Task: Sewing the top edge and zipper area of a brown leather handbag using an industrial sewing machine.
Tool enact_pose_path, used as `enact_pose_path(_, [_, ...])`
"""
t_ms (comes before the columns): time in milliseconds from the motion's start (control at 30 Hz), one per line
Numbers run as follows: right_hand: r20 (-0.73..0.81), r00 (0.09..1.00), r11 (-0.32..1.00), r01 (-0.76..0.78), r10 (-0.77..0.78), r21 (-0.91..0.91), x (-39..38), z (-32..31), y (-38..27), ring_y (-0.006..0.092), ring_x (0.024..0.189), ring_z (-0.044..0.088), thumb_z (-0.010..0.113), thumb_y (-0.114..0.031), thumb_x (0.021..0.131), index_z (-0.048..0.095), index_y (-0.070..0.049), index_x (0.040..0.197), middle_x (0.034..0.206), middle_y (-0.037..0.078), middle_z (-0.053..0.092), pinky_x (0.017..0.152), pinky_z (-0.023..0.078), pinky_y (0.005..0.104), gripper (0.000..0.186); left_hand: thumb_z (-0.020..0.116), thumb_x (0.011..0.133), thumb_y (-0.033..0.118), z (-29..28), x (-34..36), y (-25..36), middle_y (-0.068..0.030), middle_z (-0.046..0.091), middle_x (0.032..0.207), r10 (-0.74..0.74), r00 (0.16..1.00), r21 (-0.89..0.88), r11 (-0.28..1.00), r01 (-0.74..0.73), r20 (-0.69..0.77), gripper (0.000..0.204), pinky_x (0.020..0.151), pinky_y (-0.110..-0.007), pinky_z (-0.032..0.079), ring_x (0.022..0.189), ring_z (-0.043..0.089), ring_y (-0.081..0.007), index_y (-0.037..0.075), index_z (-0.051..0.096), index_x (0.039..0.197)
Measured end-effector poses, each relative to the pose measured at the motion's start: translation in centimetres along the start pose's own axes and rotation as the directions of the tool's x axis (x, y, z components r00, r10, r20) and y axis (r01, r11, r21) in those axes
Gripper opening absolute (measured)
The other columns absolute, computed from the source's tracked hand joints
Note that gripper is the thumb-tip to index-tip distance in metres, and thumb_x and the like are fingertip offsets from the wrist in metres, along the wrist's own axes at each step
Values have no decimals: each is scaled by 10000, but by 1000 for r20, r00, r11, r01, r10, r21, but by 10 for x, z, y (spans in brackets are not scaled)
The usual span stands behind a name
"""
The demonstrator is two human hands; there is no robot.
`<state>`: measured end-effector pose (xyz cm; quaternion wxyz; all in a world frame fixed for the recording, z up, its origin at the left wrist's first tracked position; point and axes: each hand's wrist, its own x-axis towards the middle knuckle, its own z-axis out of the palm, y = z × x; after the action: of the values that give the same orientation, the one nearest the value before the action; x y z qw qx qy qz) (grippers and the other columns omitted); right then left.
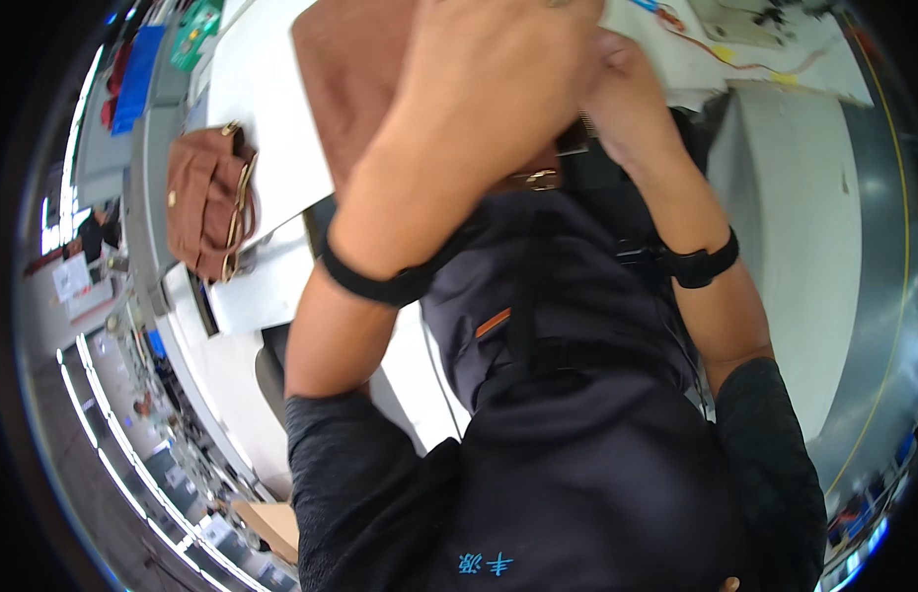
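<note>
A head-worn camera looks down at a person's chest and two bare forearms raised close to the lens. The left hand (489, 89) lies spread across a brown leather bag (355, 84), fingers wrapped over its far edge and gripping it. The bag is held up against the chest, above a white table (262, 118). The right hand (627, 94) sits just beside the left, touching the bag's lower edge near a brass buckle (540, 179); its fingers are hidden behind the left hand, so I cannot tell whether it grips or only rests there. Each wrist wears a black band (375, 286). A second brown bag (207, 202) with brass fittings lies on the table's edge to the person's left, well apart from the hands. The person wears a dark apron (568, 414) over dark sleeves
</note>
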<state>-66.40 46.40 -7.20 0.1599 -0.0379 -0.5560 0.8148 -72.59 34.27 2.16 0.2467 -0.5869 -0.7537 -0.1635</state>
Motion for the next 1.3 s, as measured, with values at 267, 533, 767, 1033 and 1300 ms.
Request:
enact_pose_path(267, [174, 942, 946, -306, 286, 107, -26, -32, -23, 263, 902, 765, 635, -271, 1039, 695, 62, 1144, 1030, 170, 739, 722, 630, 326, 354, 824, 776, 121, -8, -51, 34, -51, 677, 1167, -220, 974, -126, 966, 225, 49, 388, 919, -405, 481, 1100, 630, -286, 92, 694, 1140])
enact_pose_path(533, [270, 897, 919, -385, 351, 85, -27, -42, -28, 292, 930, 765, 642, -259, 1026, 668, 42, 1203, 1028, 203, 747, 797, 621, 372, 350, 866, 766, 188, 15, -77, 54, -36, 647, 1212, -332, 942, -35, 943, 331, -48, 477, 981, -421, 421, 1156, 588, -294, 119, 660, 1191])
enact_pose_path(767, [211, 922, 944, -328, 326, -25, -28, -40, -28, 119, 681, 627, 667, -302, 1008, 761, 5, 974, 757, 50, 689, 677, 502, 254, 323, 881, 747, 208, 18, -78, 60, -36, 621, 1260, -337, 941, -41, 941, 336, -41, 553, 1031, -429, 379, 1217, 560, -293, 135, 631, 1235])
enact_pose_path(1033, [86, 974, 971, -194, 207, -139, -42, -20, -34, 72, 646, 497, 668, -303, 1004, 760, 23, 906, 665, -25, 557, 623, 395, 236, 352, 769, 762, 73, 36, -75, 65, -22, 652, 1188, -407, 886, 32, 905, 424, -220, 424, 1009, -422, 381, 1150, 595, -271, 140, 637, 1159])
enact_pose_path(1300, [68, 985, 975, -147, 160, -165, -44, -13, -35, 57, 638, 492, 658, -303, 1024, 743, 11, 935, 700, -35, 566, 593, 397, 221, 337, 780, 764, 86, 25, -69, 47, 35, 669, 851, -318, 897, 43, 937, 347, -308, 169, 914, -373, 418, 831, 637, -188, 162, 684, 879])
